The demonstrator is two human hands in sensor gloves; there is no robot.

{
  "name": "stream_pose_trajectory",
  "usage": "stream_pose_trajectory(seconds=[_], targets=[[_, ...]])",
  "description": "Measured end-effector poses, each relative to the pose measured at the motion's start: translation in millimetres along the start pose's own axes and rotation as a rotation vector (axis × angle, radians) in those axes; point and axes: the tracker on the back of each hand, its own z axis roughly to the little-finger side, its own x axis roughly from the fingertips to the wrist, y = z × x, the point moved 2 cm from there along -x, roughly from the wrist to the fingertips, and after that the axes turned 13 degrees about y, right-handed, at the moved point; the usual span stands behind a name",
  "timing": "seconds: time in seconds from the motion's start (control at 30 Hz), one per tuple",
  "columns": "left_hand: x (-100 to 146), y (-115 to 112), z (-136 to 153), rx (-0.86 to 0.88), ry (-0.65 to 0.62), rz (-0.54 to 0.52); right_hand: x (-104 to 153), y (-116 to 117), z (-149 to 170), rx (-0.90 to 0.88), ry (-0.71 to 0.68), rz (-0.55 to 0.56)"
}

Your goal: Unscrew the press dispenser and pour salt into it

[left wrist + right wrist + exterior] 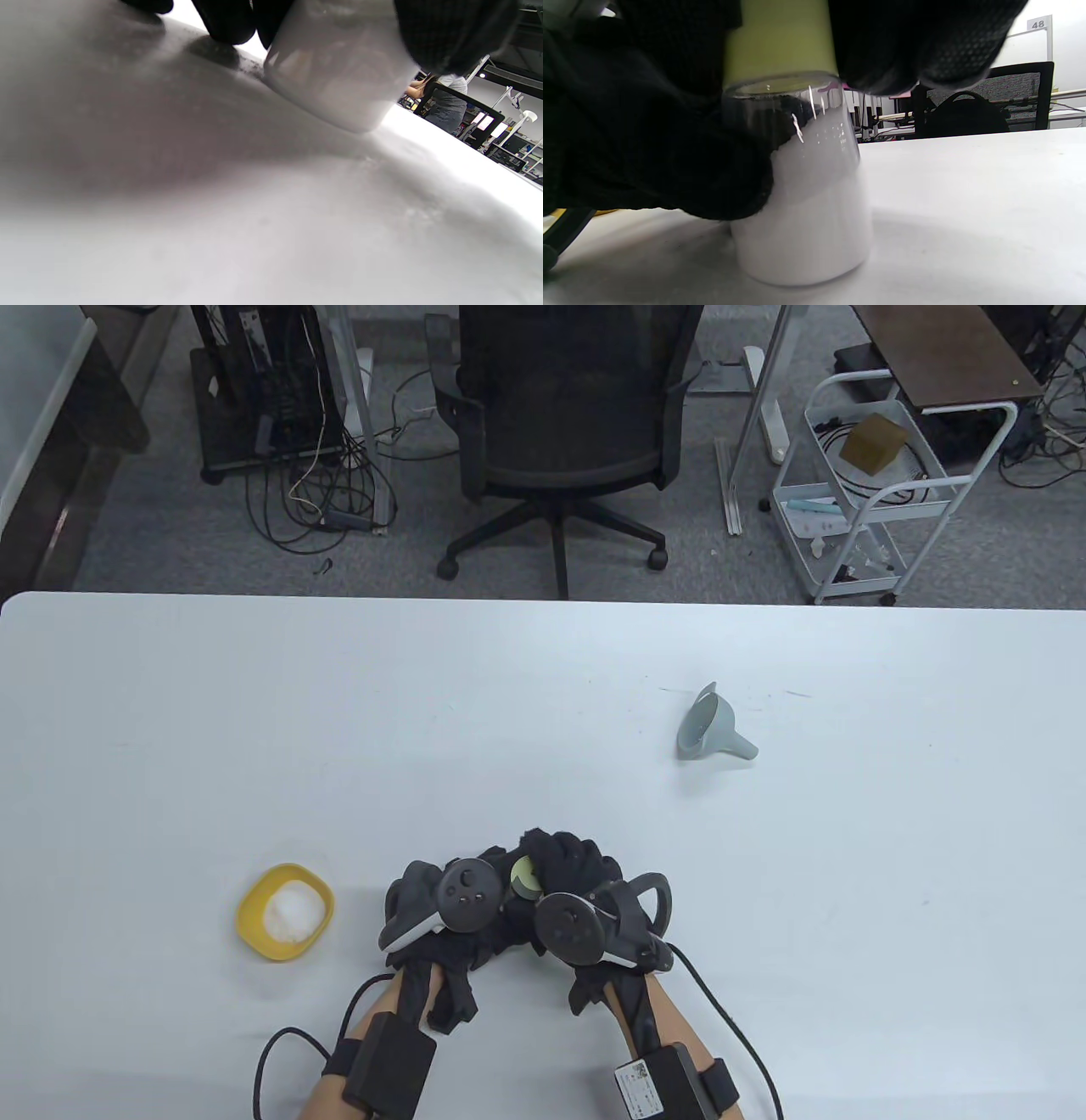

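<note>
The press dispenser is a clear glass jar with a yellow-green screw top, standing on the white table and largely full of white salt. Its top shows between my hands in the table view. My left hand wraps the glass body; the body also shows in the left wrist view. My right hand grips the yellow-green top from above. A yellow bowl holding white salt sits left of my hands. A pale grey funnel lies on its side, far right.
The white table runs to its far edge. Beyond it stand a black office chair, a white cart and cable-strewn desk legs.
</note>
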Motion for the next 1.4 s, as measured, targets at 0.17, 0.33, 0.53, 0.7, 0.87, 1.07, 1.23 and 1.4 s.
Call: stream_pose_trajectory(seconds=[0.17, 0.33, 0.53, 0.7, 0.87, 1.07, 1.23, 1.4], targets=[[1, -1, 0, -0.001, 0.013, 0.003, 0, -4, 2, -0.021, -0.014, -0.062], [1, -2, 0, -0.001, 0.02, 0.007, -2, -4, 3, -0.065, -0.021, -0.121], [2, -2, 0, -0.002, 0.028, 0.01, -2, -4, 5, -0.055, -0.019, -0.151], [3, -3, 0, -0.003, 0.027, 0.012, 0, -6, 7, -0.004, 0.057, -0.113], [4, -3, 0, -0.005, 0.031, 0.017, 1, -4, 5, -0.007, 0.109, -0.028], [4, -4, 0, -0.005, 0.033, 0.018, 4, -1, -1, 0.04, 0.112, 0.1], [4, -4, 0, -0.005, 0.034, 0.019, 6, -3, -3, 0.053, 0.078, 0.123], [4, -4, 0, -0.005, 0.034, 0.019, 6, -5, -2, 0.024, 0.057, 0.112]])
